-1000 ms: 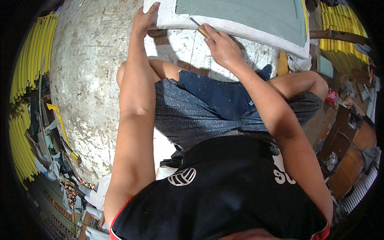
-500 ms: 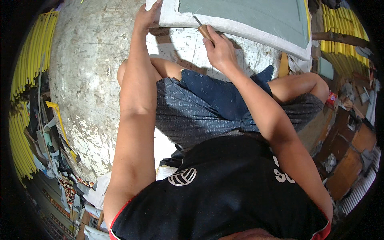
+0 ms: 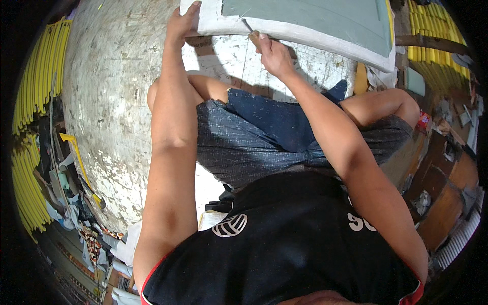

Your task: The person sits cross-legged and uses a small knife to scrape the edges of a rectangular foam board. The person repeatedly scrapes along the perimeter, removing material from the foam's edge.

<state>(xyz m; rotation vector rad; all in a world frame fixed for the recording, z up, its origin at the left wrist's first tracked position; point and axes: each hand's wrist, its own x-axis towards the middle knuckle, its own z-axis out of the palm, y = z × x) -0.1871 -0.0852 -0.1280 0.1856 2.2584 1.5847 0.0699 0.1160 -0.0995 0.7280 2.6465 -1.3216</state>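
Observation:
At the top of the view lies a flat panel with a padded white fabric border (image 3: 315,38) and a grey-green sheet (image 3: 315,20) inside it. Its far side is cut off by the frame's edge. My left hand (image 3: 179,24) grips the white border at the near left corner, with the thumb on top and the fingers partly hidden. My right hand (image 3: 277,57) is closed around the wooden handle of a thin metal-shafted tool (image 3: 254,40), like a screwdriver or awl. Its tip is over the white border, near the grey-green sheet's corner. Loose threads show beside the tip.
I sit cross-legged on a worn, paint-flecked board (image 3: 112,101). Stacks of yellow ribbed pieces (image 3: 43,76) stand at the left, with more yellow pieces (image 3: 434,30) at the far right. A yellow-framed tool (image 3: 79,157) lies along the board's left edge. Scraps and brown boards (image 3: 445,193) clutter the right.
The panel's near left corner and my left hand appear slightly further left. My right hand and the tool have shifted a little left and away from me. Both grips are the same.

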